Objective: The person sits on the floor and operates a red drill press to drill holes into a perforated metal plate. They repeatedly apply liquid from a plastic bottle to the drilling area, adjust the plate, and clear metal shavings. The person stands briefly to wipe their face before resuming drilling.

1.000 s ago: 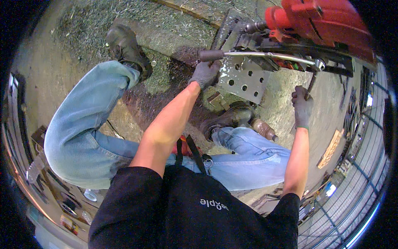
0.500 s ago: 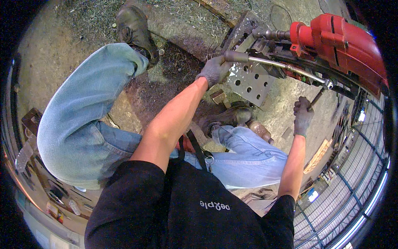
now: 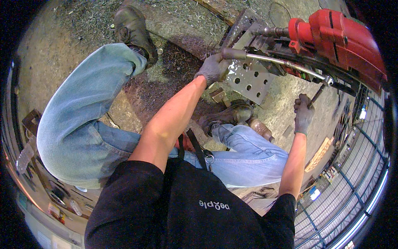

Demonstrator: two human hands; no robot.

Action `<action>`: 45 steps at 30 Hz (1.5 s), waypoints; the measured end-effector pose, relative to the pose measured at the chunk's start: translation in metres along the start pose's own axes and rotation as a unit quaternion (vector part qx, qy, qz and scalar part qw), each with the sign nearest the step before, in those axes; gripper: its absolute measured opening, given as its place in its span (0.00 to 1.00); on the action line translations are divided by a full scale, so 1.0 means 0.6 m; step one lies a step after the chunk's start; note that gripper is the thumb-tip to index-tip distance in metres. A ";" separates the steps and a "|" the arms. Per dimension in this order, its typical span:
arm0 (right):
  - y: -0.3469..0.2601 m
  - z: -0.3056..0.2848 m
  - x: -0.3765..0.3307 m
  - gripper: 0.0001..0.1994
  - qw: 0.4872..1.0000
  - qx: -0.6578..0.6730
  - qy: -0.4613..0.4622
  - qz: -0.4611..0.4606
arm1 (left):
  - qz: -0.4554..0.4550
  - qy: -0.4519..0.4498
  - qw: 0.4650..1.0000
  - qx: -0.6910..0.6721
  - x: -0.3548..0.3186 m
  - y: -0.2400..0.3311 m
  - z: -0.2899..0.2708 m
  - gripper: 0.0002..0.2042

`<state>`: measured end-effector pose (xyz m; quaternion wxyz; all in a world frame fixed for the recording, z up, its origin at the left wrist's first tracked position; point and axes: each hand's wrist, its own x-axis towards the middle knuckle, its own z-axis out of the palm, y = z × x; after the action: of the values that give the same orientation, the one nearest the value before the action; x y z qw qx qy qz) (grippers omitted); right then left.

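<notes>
My left hand (image 3: 212,68), in a grey work glove, is closed at the dark grip (image 3: 233,53) of a long chrome lever bar (image 3: 286,63). The bar slants right to a shiny metal joint (image 3: 328,80). A shorter dark bar (image 3: 317,95) runs down from that joint, and my gloved right hand (image 3: 304,114) is closed round its lower end. Just beyond the lever lies a red drilling machine (image 3: 331,45), its metal spindle (image 3: 275,32) pointing left toward a dark steel piece with holes (image 3: 239,27). Below the lever is a grey perforated plate (image 3: 248,81).
Metal shavings (image 3: 89,27) litter the floor beyond my left boot (image 3: 130,29). My right boot (image 3: 232,114) stands near small metal blocks (image 3: 219,96) and a brownish cylinder (image 3: 260,129). A wooden piece (image 3: 319,154) lies to the right.
Both hands keep their grip on the lever bars. Lever, machine and left hand appear slightly higher and further left in view; otherwise little differs.
</notes>
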<state>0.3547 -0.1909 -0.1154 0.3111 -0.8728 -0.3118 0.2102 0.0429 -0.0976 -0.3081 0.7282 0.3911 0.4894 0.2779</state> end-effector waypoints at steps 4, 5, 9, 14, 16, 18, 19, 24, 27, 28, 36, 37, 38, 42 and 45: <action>-0.013 0.005 -0.008 0.11 1.000 -0.022 0.009 0.008 | 0.021 0.013 1.000 0.014 0.002 -0.005 0.001 0.16; -0.010 0.004 -0.008 0.11 1.000 -0.013 0.007 0.007 | 0.036 0.011 0.999 0.017 0.003 -0.008 0.001 0.16; -0.004 0.000 -0.004 0.11 1.000 0.014 -0.001 0.008 | 0.057 0.012 0.996 0.063 0.023 -0.036 0.003 0.17; -0.003 -0.011 0.005 0.13 0.999 -0.030 -0.023 0.011 | 0.067 0.214 0.974 0.028 0.055 -0.058 0.001 0.17; 0.003 -0.009 0.011 0.13 0.999 -0.022 -0.029 0.014 | 0.045 0.215 0.968 -0.124 0.066 -0.051 -0.015 0.16; 0.021 -0.015 0.008 0.14 0.999 -0.017 -0.023 0.015 | 0.021 0.020 0.997 -0.065 0.042 -0.009 -0.016 0.16; 0.016 -0.013 0.005 0.14 1.000 -0.014 -0.025 0.011 | 0.013 -0.118 0.993 0.016 0.028 0.014 -0.017 0.16; 0.015 -0.005 0.015 0.14 1.000 -0.012 -0.001 -0.014 | 0.015 0.140 0.984 -0.105 0.124 -0.015 -0.005 0.14; 0.019 -0.006 0.024 0.15 0.999 -0.041 -0.012 0.008 | 0.090 0.051 0.986 0.134 0.120 -0.034 0.005 0.18; 0.037 -0.024 0.023 0.17 0.995 -0.099 -0.008 0.024 | 0.053 0.116 0.989 0.070 0.105 -0.002 0.019 0.22; 0.022 -0.014 0.025 0.21 0.994 -0.110 -0.011 0.016 | 0.059 0.120 0.981 0.144 0.109 0.038 0.018 0.22; 0.016 -0.005 0.021 0.22 0.997 -0.080 -0.012 0.009 | 0.051 0.125 0.980 0.148 0.108 0.035 0.012 0.22; 0.012 -0.002 0.018 0.22 0.999 -0.050 -0.013 0.001 | 0.044 0.123 0.978 0.161 0.112 0.034 0.014 0.22; 0.033 -0.010 0.035 0.22 0.993 -0.119 -0.009 0.002 | 0.032 0.120 0.972 0.200 0.098 0.024 0.035 0.23; 0.032 -0.005 0.028 0.20 0.993 -0.116 -0.036 0.007 | 0.051 0.118 0.956 0.262 0.070 0.030 0.043 0.22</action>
<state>0.3762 -0.1927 -0.1289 0.1947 -0.8970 -0.3389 0.2064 0.0818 -0.0625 -0.3078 0.5221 0.5568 0.6070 0.2210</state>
